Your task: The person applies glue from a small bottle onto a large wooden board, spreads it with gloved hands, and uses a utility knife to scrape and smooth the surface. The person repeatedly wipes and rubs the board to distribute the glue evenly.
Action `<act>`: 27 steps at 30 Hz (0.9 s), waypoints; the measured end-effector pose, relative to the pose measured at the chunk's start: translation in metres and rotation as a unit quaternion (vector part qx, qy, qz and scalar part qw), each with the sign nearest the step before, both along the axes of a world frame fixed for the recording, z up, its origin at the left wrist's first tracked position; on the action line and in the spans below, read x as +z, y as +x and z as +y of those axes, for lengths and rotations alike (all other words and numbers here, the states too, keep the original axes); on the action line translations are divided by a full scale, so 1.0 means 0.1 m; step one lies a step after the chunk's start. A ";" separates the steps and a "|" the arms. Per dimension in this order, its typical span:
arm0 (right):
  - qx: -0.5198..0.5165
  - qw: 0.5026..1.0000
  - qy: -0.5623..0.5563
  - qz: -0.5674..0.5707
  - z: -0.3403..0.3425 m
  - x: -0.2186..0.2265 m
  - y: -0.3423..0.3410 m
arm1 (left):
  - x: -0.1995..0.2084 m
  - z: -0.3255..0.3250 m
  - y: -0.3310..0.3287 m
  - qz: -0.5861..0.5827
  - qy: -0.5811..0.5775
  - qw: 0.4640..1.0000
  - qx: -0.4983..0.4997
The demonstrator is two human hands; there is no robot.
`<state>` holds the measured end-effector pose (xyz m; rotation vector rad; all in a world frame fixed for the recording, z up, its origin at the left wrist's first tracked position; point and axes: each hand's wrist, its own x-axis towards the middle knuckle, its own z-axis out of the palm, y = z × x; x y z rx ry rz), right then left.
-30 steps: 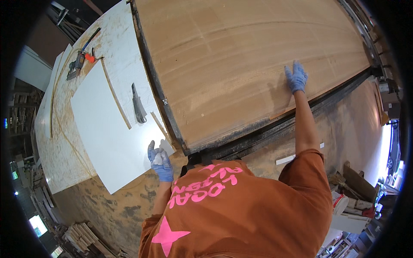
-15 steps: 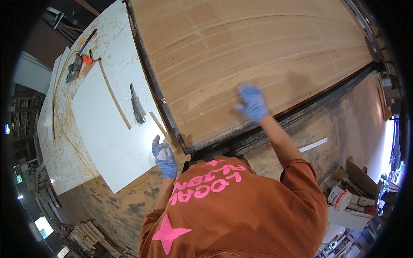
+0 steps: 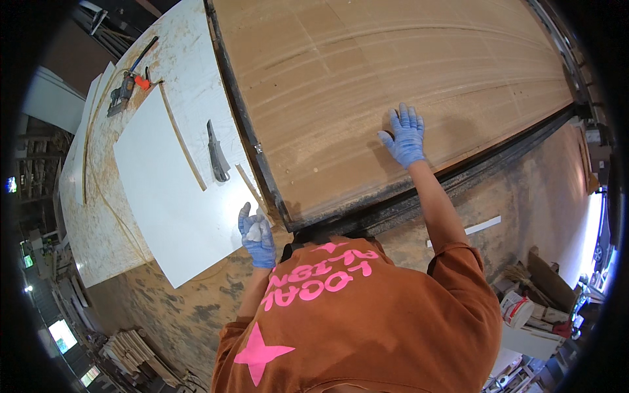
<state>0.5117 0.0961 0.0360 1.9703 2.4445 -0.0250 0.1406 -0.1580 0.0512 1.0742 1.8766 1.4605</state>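
My right hand (image 3: 407, 139), in a blue work glove, lies flat on a large dusty brown board (image 3: 354, 78) with its fingers spread. The board sits inside a dark frame (image 3: 237, 114). At the frame's near left corner, my left hand (image 3: 261, 252), gloved the same way, is curled round a small white wad (image 3: 254, 231); what the wad is made of cannot be made out. Beyond that hand a thin wooden strip (image 3: 252, 187) lies along the frame. A utility knife (image 3: 217, 154) rests on the white table close by.
A white panel (image 3: 160, 190) edged by a brown strip lies on the dusty white table (image 3: 190, 52). Farther back is a nail gun (image 3: 121, 95) with a hose. A white strip (image 3: 483, 224) lies on the floor at right, near a white bucket (image 3: 515, 308). Wood offcuts (image 3: 134, 354) are stacked at lower left.
My right hand has slid a little right and away across the board, and its fingers are now spread more clearly. The left hand keeps the white wad; the view has shifted slightly.
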 end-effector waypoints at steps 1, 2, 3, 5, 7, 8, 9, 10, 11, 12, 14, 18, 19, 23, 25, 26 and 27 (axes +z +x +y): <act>-0.005 1.000 -0.006 0.003 0.00 0.01 -0.04 | -0.03 -0.01 -0.02 0.007 0.008 1.000 0.001; -0.009 1.000 -0.012 0.007 -0.01 0.01 -0.09 | -0.06 -0.03 -0.03 0.006 0.013 1.000 0.005; 0.012 1.000 -0.003 0.010 -0.05 -0.01 -0.15 | -0.07 -0.03 -0.03 0.005 0.011 1.000 0.007; 0.056 0.998 0.014 0.016 -0.17 -0.07 -0.31 | -0.08 -0.05 -0.06 0.006 -0.001 1.000 0.012; 0.082 0.996 0.006 0.024 -0.25 -0.01 -0.44 | -0.05 -0.05 -0.05 -0.008 -0.012 1.000 0.016; 0.081 0.996 -0.001 0.022 -0.27 0.04 -0.49 | -0.03 -0.05 -0.04 -0.022 -0.014 1.000 0.017; 0.078 0.997 -0.008 0.021 -0.29 0.08 -0.52 | -0.02 -0.04 -0.03 -0.025 -0.017 0.999 0.014; 0.092 0.995 -0.002 0.033 -0.32 0.06 -0.55 | -0.01 -0.03 -0.02 -0.028 -0.019 0.999 0.012; 0.105 0.993 0.004 0.046 -0.34 0.01 -0.58 | -0.01 -0.02 -0.02 -0.020 -0.021 1.000 0.008; 0.119 0.991 0.011 0.057 -0.37 0.00 -0.62 | 0.01 -0.01 -0.01 -0.011 -0.017 1.000 0.003; 0.164 0.984 -0.023 0.071 -0.50 0.11 -0.87 | 0.06 0.04 0.02 0.008 -0.001 1.000 -0.008; 0.255 0.957 -0.038 0.131 -0.83 0.10 -1.40 | 0.02 0.00 -0.02 0.014 -0.006 1.000 -0.011; 0.245 0.959 -0.042 0.137 -0.84 0.10 -1.41 | 0.03 0.00 -0.03 0.019 -0.005 1.000 -0.012; 0.244 0.956 -0.043 0.156 -0.90 0.06 -1.48 | 0.15 0.03 0.05 0.003 -0.010 1.000 -0.008; 0.272 0.948 -0.033 0.159 -0.92 0.04 -1.66 | 0.15 0.03 0.05 -0.014 -0.022 1.000 -0.002; 0.275 0.946 -0.036 0.168 -0.95 0.03 -1.76 | 0.10 0.01 0.03 -0.011 -0.027 1.000 -0.003; 0.278 0.944 -0.037 0.176 -0.96 0.04 -1.87 | 0.07 0.02 0.02 0.012 -0.017 1.000 -0.004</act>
